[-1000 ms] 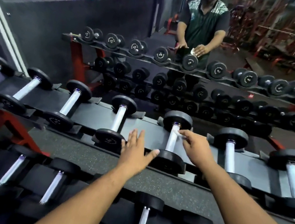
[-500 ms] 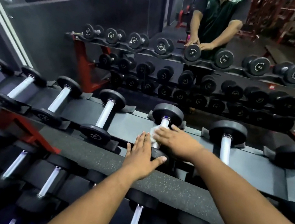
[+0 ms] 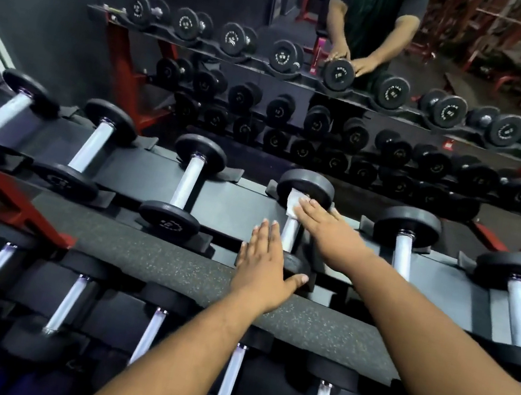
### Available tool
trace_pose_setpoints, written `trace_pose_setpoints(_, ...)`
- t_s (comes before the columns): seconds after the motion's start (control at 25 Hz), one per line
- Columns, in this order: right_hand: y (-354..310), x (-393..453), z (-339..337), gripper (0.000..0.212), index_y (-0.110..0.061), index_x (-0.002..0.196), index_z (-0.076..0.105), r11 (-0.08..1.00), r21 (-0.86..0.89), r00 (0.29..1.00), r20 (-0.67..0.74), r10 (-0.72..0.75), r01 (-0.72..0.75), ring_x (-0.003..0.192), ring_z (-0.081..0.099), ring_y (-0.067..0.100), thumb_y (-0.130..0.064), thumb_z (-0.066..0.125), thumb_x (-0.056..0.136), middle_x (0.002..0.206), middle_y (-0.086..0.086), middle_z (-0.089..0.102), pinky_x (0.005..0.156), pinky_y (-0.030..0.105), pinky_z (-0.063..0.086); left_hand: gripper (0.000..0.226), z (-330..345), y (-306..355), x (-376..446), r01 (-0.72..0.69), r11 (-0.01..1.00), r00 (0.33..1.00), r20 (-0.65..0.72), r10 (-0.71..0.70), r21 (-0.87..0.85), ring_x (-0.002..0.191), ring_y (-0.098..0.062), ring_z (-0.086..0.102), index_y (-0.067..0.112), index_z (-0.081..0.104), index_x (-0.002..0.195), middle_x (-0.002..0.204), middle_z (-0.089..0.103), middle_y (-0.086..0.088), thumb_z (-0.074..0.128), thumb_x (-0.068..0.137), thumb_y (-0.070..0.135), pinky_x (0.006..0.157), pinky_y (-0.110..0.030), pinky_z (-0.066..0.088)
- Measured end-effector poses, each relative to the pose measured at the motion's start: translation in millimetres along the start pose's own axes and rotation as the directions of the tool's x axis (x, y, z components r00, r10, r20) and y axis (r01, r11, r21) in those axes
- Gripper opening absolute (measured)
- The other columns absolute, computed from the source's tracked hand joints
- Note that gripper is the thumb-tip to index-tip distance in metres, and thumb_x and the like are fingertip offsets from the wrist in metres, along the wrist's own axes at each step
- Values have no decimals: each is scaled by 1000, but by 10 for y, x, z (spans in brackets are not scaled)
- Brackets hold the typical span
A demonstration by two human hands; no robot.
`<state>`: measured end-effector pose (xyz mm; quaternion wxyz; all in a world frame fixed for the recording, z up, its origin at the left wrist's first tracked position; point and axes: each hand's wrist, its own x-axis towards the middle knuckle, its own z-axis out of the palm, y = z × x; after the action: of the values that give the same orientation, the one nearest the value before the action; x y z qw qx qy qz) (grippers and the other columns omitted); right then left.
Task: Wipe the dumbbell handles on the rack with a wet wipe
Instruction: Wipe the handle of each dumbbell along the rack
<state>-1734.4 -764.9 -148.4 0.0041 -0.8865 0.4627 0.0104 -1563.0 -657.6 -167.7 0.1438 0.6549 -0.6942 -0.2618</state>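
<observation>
Wet wipe (image 3: pixel 293 202): soft, limp; pressed on dumbbell handle (image 3: pixel 290 230) under flat right hand (image 3: pixel 323 229). Dumbbell: probably heavy, rigid; near head steadied by flat left hand (image 3: pixel 261 263).

Right hand (image 3: pixel 323 227) with wet wipe (image 3: pixel 293 202) on dumbbell handle (image 3: pixel 289 232)

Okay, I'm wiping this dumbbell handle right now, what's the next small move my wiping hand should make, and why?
Probably draw the right hand back toward you, sliding the white wet wipe down the silver metal handle. The wipe sits at the handle's far end against the black round far weight plate, so the nearer stretch looks unwiped, while the left hand rests on the near plate, steadying it.
</observation>
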Motion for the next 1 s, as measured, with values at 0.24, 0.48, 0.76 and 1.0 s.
trace_pose_setpoints(0.24,-158,-197,35,56,-23,148,49,947,56,946,56,-318,315,146,36,21,-14,51,93,156,-1,42,112,44,38,106,-42,-9,1,-17,998,999,30,19,-54,153,-22,-21,15,-25,156,163,-32,-6,49,96,62,127,-43,-3)
trace_pose_setpoints(0.48,-123,84,121,64,-15,154,37,991,127,997,-70,-25,34,151,24,27,0,46,92,163,7,27,120,43,27,105,-84,52,0,8,1000,999,53,-8,-5,153,-22,-23,14,-26,156,163,-32,-6,46,98,62,126,-40,-6)
trace_pose_setpoints(0.76,-193,-81,178,77,-33,159,19,891,441,991,-19,134,-112,140,42,26,3,41,94,167,-6,13,108,36,40,107,-94,87,6,26,998,996,82,-31,60,152,-21,-25,14,-28,154,163,-32,-7,47,96,65,125,-39,-7)
trace_pose_setpoints(1.0,-495,-341,251,43,-16,135,61,304,886,905,237,353,-351,84,60,9,-4,42,99,116,1,69,70,19,47,108,-102,89,9,41,998,995,84,-45,51,152,-21,-25,16,-27,155,164,-31,-7,50,96,62,126,-39,-7)
